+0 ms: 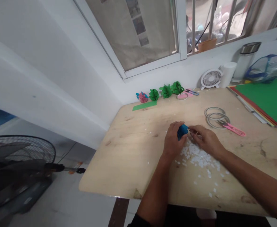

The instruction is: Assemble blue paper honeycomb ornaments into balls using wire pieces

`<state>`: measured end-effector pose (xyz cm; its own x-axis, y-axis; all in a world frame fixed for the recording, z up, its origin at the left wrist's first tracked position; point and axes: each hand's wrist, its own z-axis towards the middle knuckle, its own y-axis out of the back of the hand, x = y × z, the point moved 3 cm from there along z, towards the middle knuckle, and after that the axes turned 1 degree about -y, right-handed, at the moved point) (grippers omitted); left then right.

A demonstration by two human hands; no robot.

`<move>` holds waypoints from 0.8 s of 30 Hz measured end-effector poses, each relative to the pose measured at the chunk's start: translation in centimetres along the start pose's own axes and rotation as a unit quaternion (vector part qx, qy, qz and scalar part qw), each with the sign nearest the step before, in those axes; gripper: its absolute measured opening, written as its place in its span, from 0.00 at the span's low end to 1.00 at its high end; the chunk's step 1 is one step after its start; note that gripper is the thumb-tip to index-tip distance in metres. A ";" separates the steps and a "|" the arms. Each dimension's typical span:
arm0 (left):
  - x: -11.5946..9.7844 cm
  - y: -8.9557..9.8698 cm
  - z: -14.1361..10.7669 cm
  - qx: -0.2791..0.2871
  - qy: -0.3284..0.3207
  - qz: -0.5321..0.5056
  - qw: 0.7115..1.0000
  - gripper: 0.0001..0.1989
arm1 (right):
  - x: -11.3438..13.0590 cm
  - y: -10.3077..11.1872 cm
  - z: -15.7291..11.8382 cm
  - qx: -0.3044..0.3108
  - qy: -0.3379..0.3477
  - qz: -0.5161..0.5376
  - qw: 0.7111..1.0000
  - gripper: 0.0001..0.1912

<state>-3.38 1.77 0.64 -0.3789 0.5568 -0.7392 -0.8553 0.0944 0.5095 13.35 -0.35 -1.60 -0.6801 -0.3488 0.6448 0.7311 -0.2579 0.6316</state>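
Observation:
A small blue paper piece (182, 131) is held between the thumb and fingers of my left hand (173, 140), just above the wooden table. At its right edge my right hand (205, 138) has thumb and forefinger pinched together; whatever is between those fingertips is too small to make out. Under and beside my right hand lies a scatter of small white flakes (201, 157), spreading toward the table's front edge.
Green paper figures (166, 91), a pink and blue one (142, 96) and a green strip (144, 106) line the table's back. Metal rings (215, 113), pink-handled snips (235, 129), coloured paper sheets (268, 97), a small white fan (211, 78) and a bottle (244, 61) stand or lie right.

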 end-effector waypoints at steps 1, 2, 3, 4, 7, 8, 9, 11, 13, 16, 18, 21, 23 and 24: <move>0.0 0.0 0.0 -0.002 0.002 0.000 1.000 0.23 | -0.1 0.2 0.1 -0.010 -0.005 0.002 1.000 0.15; 0.0 0.1 0.0 -0.004 0.003 0.001 1.000 0.23 | -0.3 0.4 0.2 -0.022 -0.014 0.005 1.000 0.14; 0.0 0.1 0.0 -0.006 0.004 0.002 1.000 0.23 | -0.5 0.7 0.2 -0.036 -0.025 0.009 0.999 0.14; 0.1 0.1 0.0 -0.008 0.005 0.002 1.000 0.23 | -0.7 0.9 0.3 -0.047 -0.036 0.013 0.998 0.14; 0.3 0.2 0.0 -0.017 0.006 -0.004 1.000 0.23 | -1.2 1.5 0.7 -0.060 -0.082 0.028 0.994 0.14; 0.4 0.2 0.0 -0.020 0.008 -0.005 1.000 0.23 | -1.4 1.8 0.8 -0.066 -0.097 0.033 0.993 0.14; 0.5 0.2 -0.1 -0.022 0.010 -0.006 1.000 0.23 | -1.5 2.2 1.0 -0.074 -0.111 0.039 0.990 0.14; 0.7 0.2 -0.1 -0.024 0.012 -0.006 1.000 0.23 | -1.7 3.7 1.5 -0.114 -0.142 0.052 0.982 0.14; 0.8 0.2 -0.2 -0.024 0.012 -0.008 1.000 0.23 | -2.1 5.8 2.0 -0.150 -0.187 0.063 0.969 0.14; 0.8 0.2 -0.2 -0.023 0.014 -0.009 1.000 0.22 | -3.0 9.4 2.3 -0.199 -0.284 0.029 0.938 0.14; 0.7 0.2 -0.2 -0.022 0.014 -0.009 1.000 0.22 | -3.5 11.1 2.4 -0.163 -0.309 -0.035 0.936 0.10; 0.5 0.3 -0.1 -0.021 0.013 -0.007 1.000 0.22 | -4.7 12.1 2.5 -0.070 -0.319 -0.113 0.938 0.07; 0.5 0.3 -0.1 -0.021 0.016 -0.005 1.000 0.22 | -5.5 11.8 2.4 0.001 -0.301 -0.149 0.942 0.06; 0.5 0.3 -0.1 -0.021 0.018 -0.003 1.000 0.22 | -5.8 11.6 2.3 0.018 -0.294 -0.176 0.939 0.06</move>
<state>-3.82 1.97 0.35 -0.3850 0.5267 -0.7578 -0.8717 0.0621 0.4861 25.67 0.77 2.93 -0.8001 0.3127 0.5119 0.4595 -0.2289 0.8582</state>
